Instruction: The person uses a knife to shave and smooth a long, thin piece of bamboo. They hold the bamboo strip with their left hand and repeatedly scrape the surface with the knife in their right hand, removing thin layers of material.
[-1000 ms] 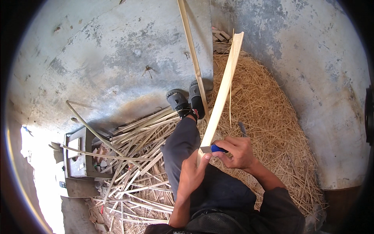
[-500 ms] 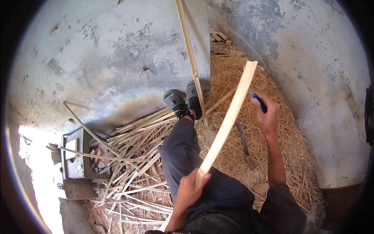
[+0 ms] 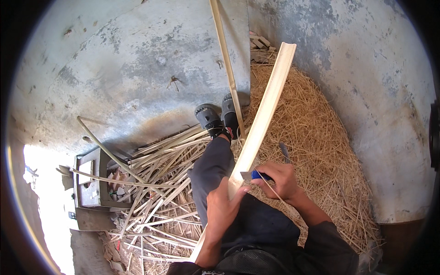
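Observation:
A long, pale split-bamboo strip (image 3: 265, 110) with a hollowed face runs slantwise from my lap up toward the far wall. My left hand (image 3: 221, 206) is wrapped round its lower part. Close by on the right, my right hand (image 3: 282, 181) is closed on a knife (image 3: 259, 175) with a blue handle. Its short blade lies at the strip's right edge, just above my left thumb. A thin bamboo sliver (image 3: 271, 188) trails past my right fingers. The strip's lowest part is partly hidden by my left forearm.
Fine shavings (image 3: 316, 133) heap on the right, with a dark curved blade-like piece (image 3: 284, 150) on them. Several cut strips (image 3: 169, 156) pile up left of my leg, by a grey box (image 3: 89, 183). A long strip (image 3: 224, 50) leans against the wall (image 3: 133, 55) near my shoes (image 3: 208, 117).
My right hand has brought the knife down along the strip, close to my left hand. A thin sliver now shows at the knife. The strip's top end sits higher, with its hollow face showing.

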The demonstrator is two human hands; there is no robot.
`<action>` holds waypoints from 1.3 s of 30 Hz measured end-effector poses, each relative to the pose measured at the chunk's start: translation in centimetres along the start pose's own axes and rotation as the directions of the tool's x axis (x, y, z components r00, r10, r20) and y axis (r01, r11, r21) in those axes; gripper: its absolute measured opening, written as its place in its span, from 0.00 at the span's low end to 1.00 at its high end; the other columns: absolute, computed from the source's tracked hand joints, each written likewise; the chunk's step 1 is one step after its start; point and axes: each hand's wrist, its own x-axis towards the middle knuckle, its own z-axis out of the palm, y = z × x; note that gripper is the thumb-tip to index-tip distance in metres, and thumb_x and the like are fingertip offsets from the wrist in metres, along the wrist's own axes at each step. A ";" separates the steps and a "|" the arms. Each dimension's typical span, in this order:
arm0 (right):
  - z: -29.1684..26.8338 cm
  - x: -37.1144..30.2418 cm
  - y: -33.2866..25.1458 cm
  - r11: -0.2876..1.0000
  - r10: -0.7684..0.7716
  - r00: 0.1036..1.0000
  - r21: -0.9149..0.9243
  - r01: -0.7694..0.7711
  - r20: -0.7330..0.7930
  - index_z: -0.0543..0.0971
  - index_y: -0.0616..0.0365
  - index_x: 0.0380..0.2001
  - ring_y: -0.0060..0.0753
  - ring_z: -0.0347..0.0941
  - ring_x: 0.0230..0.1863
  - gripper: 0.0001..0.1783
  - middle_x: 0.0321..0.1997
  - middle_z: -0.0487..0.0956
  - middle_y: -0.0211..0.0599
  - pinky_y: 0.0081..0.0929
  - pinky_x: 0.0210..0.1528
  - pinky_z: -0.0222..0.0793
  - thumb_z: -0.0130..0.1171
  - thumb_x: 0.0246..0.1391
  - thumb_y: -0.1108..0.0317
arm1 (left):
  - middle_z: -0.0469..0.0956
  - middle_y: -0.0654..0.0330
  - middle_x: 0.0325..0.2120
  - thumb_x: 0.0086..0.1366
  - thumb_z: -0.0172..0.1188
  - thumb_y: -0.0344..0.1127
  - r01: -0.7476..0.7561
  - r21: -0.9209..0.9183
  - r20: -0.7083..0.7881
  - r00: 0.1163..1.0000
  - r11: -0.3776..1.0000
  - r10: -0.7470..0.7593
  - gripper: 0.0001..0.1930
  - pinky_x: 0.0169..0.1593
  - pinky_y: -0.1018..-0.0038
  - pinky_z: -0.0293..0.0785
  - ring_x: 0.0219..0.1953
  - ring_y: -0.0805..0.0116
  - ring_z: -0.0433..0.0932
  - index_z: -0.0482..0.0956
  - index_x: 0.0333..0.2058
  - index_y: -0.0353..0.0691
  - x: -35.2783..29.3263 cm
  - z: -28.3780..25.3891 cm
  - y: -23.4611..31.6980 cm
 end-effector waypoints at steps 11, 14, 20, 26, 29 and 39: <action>0.5 0.1 0.4 0.998 -0.025 0.999 -0.055 0.023 -0.039 0.86 0.60 0.38 0.41 0.81 0.23 0.19 0.27 0.83 0.39 0.35 0.24 0.74 0.77 0.57 0.55 | 0.78 0.40 0.23 0.73 0.69 0.48 0.023 0.094 -0.015 1.000 0.995 -0.022 0.23 0.30 0.54 0.72 0.30 0.32 0.80 0.74 0.35 0.30 0.0 0.3 0.2; 0.2 0.5 0.2 0.993 -0.041 0.998 -0.112 0.036 -0.042 0.87 0.55 0.40 0.40 0.80 0.22 0.18 0.26 0.82 0.33 0.35 0.24 0.72 0.75 0.60 0.51 | 0.78 0.39 0.23 0.74 0.68 0.47 0.045 0.064 -0.014 0.999 0.997 -0.044 0.22 0.31 0.52 0.72 0.29 0.31 0.80 0.75 0.36 0.30 0.0 0.4 0.1; -0.4 0.8 0.1 0.986 -0.062 0.998 -0.156 0.059 -0.010 0.87 0.54 0.39 0.38 0.79 0.21 0.17 0.26 0.81 0.33 0.34 0.23 0.71 0.75 0.59 0.51 | 0.78 0.38 0.23 0.74 0.67 0.46 0.048 0.072 -0.015 0.999 0.996 -0.047 0.20 0.31 0.51 0.72 0.29 0.30 0.80 0.76 0.37 0.30 -0.2 0.4 -0.2; -0.2 0.8 0.8 0.983 -0.059 0.998 -0.177 0.055 -0.017 0.86 0.57 0.36 0.38 0.78 0.20 0.18 0.25 0.82 0.35 0.34 0.22 0.70 0.78 0.55 0.53 | 0.79 0.37 0.23 0.75 0.66 0.45 0.058 0.072 -0.002 0.998 0.996 -0.058 0.20 0.31 0.51 0.72 0.30 0.30 0.80 0.76 0.36 0.30 -0.7 0.0 -0.4; -0.2 0.9 0.7 0.981 -0.071 0.997 -0.182 0.068 -0.011 0.86 0.57 0.35 0.38 0.78 0.20 0.17 0.26 0.83 0.36 0.34 0.22 0.70 0.77 0.56 0.54 | 0.79 0.37 0.23 0.75 0.65 0.45 0.064 0.068 -0.003 0.998 0.996 -0.063 0.20 0.31 0.51 0.72 0.30 0.30 0.81 0.76 0.36 0.30 -0.7 0.0 -0.6; -4.0 3.3 6.7 0.971 0.026 0.961 -0.220 -0.089 -0.275 0.87 0.62 0.39 0.36 0.85 0.26 0.18 0.31 0.87 0.41 0.32 0.26 0.76 0.71 0.65 0.54 | 0.81 0.38 0.22 0.75 0.66 0.49 0.101 0.113 0.103 0.988 0.988 -0.113 0.22 0.31 0.47 0.75 0.28 0.32 0.82 0.75 0.34 0.33 -4.3 -0.1 -2.7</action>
